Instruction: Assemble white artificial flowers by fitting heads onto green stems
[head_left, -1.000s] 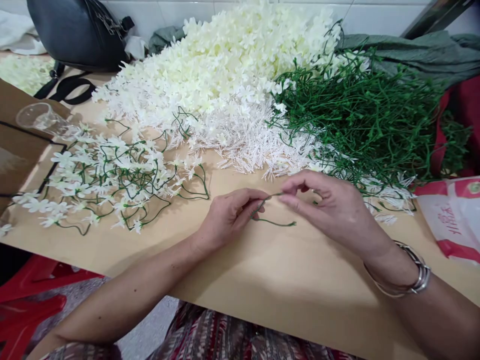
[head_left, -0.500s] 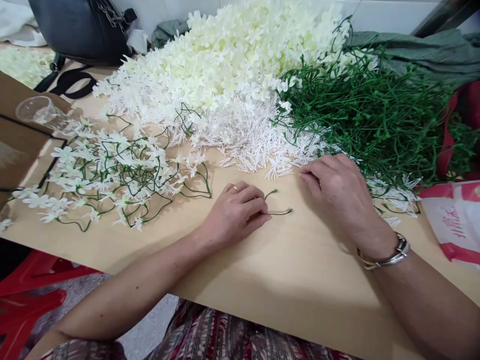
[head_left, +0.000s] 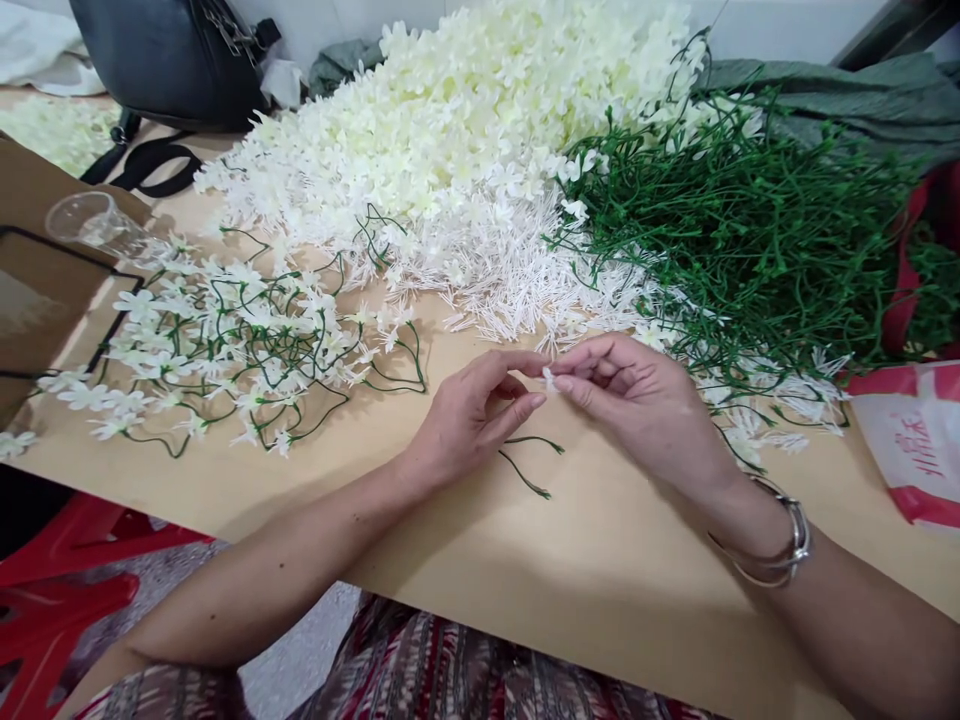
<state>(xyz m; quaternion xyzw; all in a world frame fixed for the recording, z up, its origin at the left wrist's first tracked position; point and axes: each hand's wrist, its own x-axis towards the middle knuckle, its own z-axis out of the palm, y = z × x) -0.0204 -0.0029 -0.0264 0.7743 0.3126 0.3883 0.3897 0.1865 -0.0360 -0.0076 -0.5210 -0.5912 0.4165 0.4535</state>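
My left hand (head_left: 476, 415) is curled around a green artificial flower stem (head_left: 531, 480), whose two thin ends stick out below the fingers. Its index fingertip reaches a small white stamen piece (head_left: 549, 380). My right hand (head_left: 645, 405) pinches that piece between thumb and index finger, and the fingertips of both hands nearly meet there. Just behind the hands lies a heap of white stamens (head_left: 510, 290). A mound of cream-white artificial petals (head_left: 465, 110) rises behind it. Green stems (head_left: 735, 230) are piled at the right, beyond my right hand.
At the left, assembled white flowers on stems (head_left: 255, 340) lie tangled beside a tipped clear plastic cup (head_left: 97, 225) and a cardboard box (head_left: 45, 270). A black bag (head_left: 169, 60) stands at the back left. A red-and-white packet (head_left: 915, 430) lies at the right edge.
My right hand left the green stem, reached to the edge of the white stamen heap, and came back to my left hand with a small white piece. The left hand kept the stem.
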